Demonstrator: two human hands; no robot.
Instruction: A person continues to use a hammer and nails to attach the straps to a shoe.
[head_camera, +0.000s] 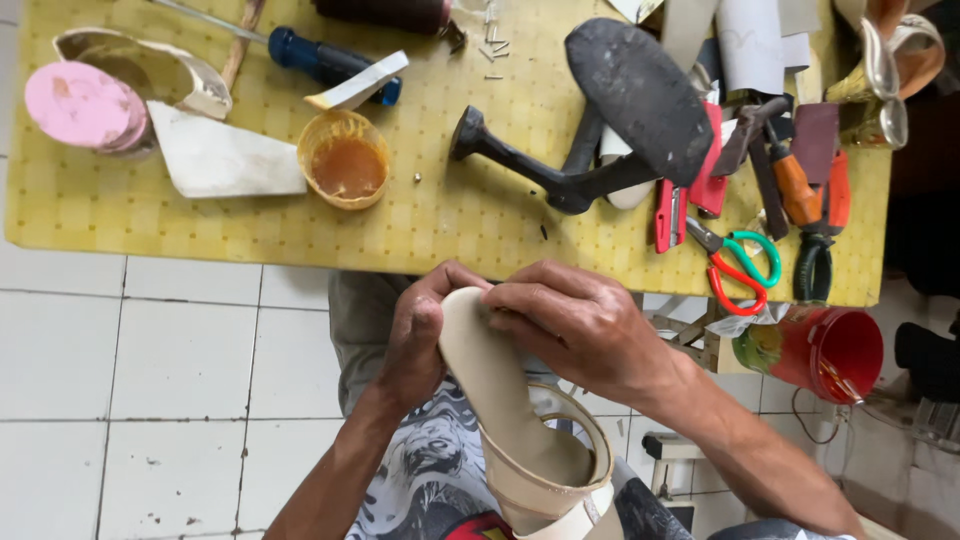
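Below the near edge of the table, over the person's lap, a beige leather high-heeled sandal (520, 430) is held sole-up, its toe end toward the table and its ankle strap toward the body. The left hand (418, 335) is closed around the left side of the forepart, thumb lying on the sole. The right hand (580, 325) grips the toe end from the right, fingers curled down against the edge of the sole.

Beyond the hands lies the yellow chequered table top (450, 215). On it stand a black cast-iron shoe last anvil (610, 110), just right of centre, and a small round orange tub of amber glue (344, 158), to its left. Red-and-green handled scissors (740, 262) lie near the right edge, beside orange-handled pliers (810, 210). A pink round disc (82, 105) rests at far left. A red plastic bucket (835, 350) hangs below the table's right corner.
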